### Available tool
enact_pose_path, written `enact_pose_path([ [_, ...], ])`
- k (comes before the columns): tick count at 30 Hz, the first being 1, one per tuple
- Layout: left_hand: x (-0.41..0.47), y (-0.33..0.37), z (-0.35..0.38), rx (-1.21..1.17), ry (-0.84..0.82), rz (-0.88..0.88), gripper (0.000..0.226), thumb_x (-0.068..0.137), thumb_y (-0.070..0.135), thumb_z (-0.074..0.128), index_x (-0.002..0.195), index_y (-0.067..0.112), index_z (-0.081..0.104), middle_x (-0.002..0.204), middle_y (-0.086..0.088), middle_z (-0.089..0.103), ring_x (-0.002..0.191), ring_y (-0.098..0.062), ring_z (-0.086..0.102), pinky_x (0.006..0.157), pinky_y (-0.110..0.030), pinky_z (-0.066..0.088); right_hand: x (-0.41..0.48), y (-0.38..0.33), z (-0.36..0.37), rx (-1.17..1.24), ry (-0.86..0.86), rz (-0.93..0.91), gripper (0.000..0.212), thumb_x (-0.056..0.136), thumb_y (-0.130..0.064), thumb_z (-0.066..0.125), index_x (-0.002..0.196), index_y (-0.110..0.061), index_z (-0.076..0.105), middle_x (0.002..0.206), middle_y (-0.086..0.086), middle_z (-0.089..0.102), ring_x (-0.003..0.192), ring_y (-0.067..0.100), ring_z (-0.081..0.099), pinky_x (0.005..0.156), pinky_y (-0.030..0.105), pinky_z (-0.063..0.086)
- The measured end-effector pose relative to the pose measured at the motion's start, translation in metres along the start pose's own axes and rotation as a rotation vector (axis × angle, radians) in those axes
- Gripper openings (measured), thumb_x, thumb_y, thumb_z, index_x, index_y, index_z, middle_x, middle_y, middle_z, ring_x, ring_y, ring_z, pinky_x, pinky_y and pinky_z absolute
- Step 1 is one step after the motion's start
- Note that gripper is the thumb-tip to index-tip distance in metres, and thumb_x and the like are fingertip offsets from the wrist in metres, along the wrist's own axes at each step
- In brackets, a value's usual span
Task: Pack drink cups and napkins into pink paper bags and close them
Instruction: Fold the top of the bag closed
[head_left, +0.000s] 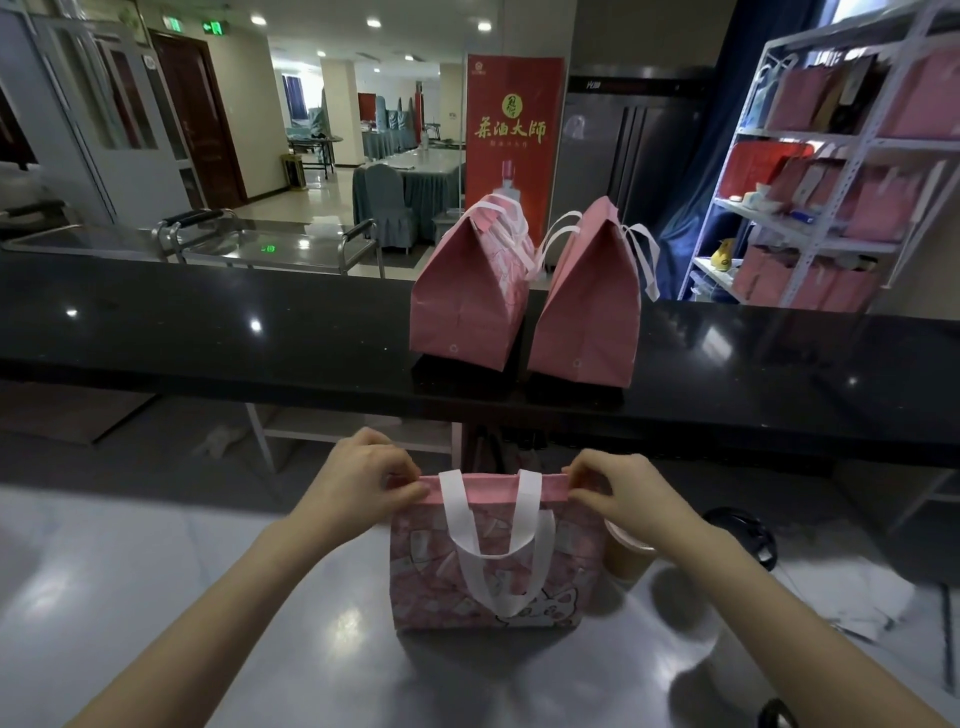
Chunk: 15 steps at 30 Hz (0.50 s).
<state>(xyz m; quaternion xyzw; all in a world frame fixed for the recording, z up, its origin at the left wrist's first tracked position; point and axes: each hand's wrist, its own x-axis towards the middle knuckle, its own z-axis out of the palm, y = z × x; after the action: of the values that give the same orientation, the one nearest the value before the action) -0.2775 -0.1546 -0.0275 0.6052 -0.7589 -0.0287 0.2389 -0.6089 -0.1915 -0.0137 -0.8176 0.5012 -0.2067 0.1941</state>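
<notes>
Both hands are on the pink bag (493, 571), which stands toward the far edge of the bench (156, 597). The left hand (363, 478) pinches the folded top rim at its left corner and the right hand (618, 488) pinches the right corner, fingers curled tight. Two closed bags (467, 296) stand side by side on the black counter (208, 322) beyond, so those look done. A paper cup (626, 556) waits just beside this bag's right side, so more packing likely remains.
</notes>
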Motion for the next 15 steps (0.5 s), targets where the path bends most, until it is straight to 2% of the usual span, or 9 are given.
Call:
enact_pose_path([
  [3,0.009,0.014,0.008,-0.121,-0.084,0.015,0.02,0.084,0.035,0.07,0.098,0.038,0.056,0.091,0.022,0.058,0.087,-0.001,0.058,0.071,-0.014,0.051,0.009,-0.013,0.001,-0.017,-0.052,0.024,0.027,0.083,-0.014,0.069,0.099,-0.033,0.06,0.101,-0.013,0.068,0.096,0.005,0.063,0.088,0.029,0.054],
  [5,0.013,0.019,0.014,-0.114,-0.088,0.042,0.025,0.085,0.029,0.069,0.107,0.035,0.059,0.096,0.022,0.059,0.086,0.0,0.059,0.073,-0.016,0.053,0.014,-0.017,0.003,-0.071,-0.086,0.039,0.033,0.081,-0.01,0.068,0.107,-0.03,0.065,0.104,-0.01,0.069,0.097,0.008,0.064,0.087,0.03,0.054],
  [10,0.014,0.021,0.024,0.008,-0.014,0.094,0.009,0.087,0.025,0.067,0.093,0.027,0.073,0.089,0.012,0.066,0.079,-0.006,0.06,0.069,-0.018,0.05,0.017,-0.018,0.009,-0.073,0.023,0.081,0.024,0.074,0.0,0.068,0.082,-0.022,0.075,0.078,-0.01,0.07,0.077,0.006,0.064,0.078,0.03,0.056],
  [12,0.013,0.021,0.027,0.009,-0.007,0.081,0.009,0.088,0.026,0.065,0.092,0.025,0.074,0.088,0.011,0.065,0.076,-0.005,0.057,0.068,-0.017,0.049,0.019,-0.019,0.011,-0.091,0.034,0.074,0.024,0.075,0.0,0.068,0.081,-0.022,0.076,0.078,-0.009,0.069,0.076,0.006,0.064,0.078,0.03,0.056],
  [15,0.015,0.019,0.025,-0.008,-0.072,0.03,0.007,0.086,0.031,0.066,0.09,0.031,0.072,0.086,0.019,0.059,0.077,-0.003,0.055,0.067,-0.014,0.046,0.021,-0.02,0.004,-0.058,-0.057,0.097,0.025,0.078,-0.003,0.066,0.088,-0.025,0.074,0.084,-0.012,0.069,0.081,0.001,0.063,0.079,0.023,0.056],
])
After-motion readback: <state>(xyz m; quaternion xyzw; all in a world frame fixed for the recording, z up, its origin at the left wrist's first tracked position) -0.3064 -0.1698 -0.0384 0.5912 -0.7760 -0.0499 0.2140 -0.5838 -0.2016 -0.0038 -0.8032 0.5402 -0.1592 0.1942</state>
